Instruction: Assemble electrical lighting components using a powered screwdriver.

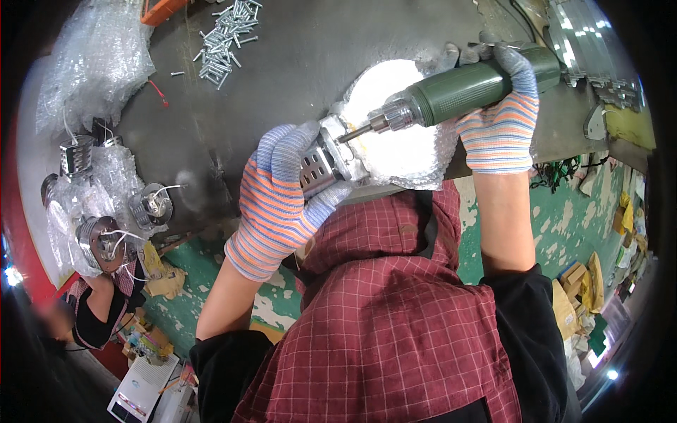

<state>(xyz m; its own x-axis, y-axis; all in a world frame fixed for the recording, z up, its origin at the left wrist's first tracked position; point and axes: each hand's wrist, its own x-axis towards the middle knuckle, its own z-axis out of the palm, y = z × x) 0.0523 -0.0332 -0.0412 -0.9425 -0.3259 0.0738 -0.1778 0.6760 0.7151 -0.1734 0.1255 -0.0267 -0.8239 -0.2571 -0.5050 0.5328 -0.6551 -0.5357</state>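
Both of my hands wear striped knit gloves. My left hand (285, 190) is closed round a slotted metal housing (319, 171), a silvery part with rows of oblong holes. My right hand (499, 116) grips a green electric screwdriver (469, 88), its fingers wrapped round the body from above. The screwdriver lies nearly level, and its bit points left, its tip at the upper end of the housing. Whether a screw sits under the tip is too small to tell. Beneath both is a bright white round piece (395, 92) on bubble wrap (430, 166) at the table's near edge.
Loose silver screws (229, 42) lie in a pile at the far left of the dark table (296, 63). Bubble wrap (92, 77) and several round metal fittings with white wires (106, 243) crowd the left. Stacked clear-wrapped metal pieces (592, 49) stand far right. Another person (95, 310) is at lower left.
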